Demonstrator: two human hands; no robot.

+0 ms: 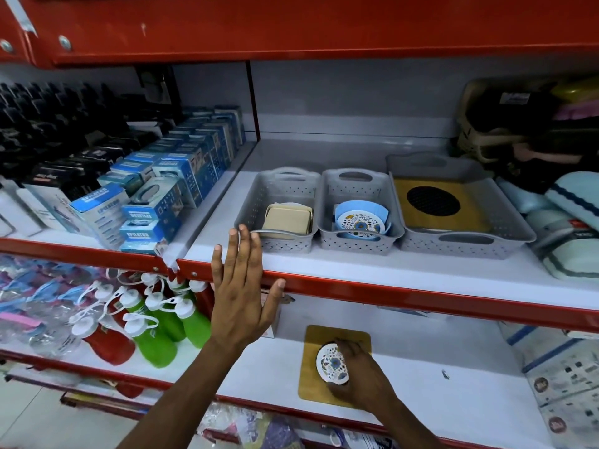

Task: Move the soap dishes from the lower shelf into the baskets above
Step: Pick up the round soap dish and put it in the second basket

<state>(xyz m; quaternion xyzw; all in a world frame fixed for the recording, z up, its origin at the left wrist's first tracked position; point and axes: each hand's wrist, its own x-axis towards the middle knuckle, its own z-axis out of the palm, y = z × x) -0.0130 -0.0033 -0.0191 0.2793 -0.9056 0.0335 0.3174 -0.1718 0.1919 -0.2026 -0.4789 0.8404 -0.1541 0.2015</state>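
Observation:
On the lower shelf lies a square bamboo soap dish (311, 345) with a round floral insert (330, 364) in its middle. My right hand (359, 374) rests on that dish, fingers curled over the insert's right side. My left hand (240, 286) is raised flat with fingers apart in front of the upper shelf's red edge, holding nothing. Above stand three grey baskets: the left basket (256, 192) holds beige square dishes, the middle basket (327, 209) holds blue dishes with a floral one on top, the large right basket (466, 244) holds a bamboo dish with a black round grate.
Blue boxed goods (168, 196) fill the upper shelf to the left. Green and red squeeze bottles (152, 322) crowd the lower left. Towels and bags (570, 202) sit at the right. Printed boxes (564, 377) stand at the lower right. A red shelf lip (421, 296) separates the levels.

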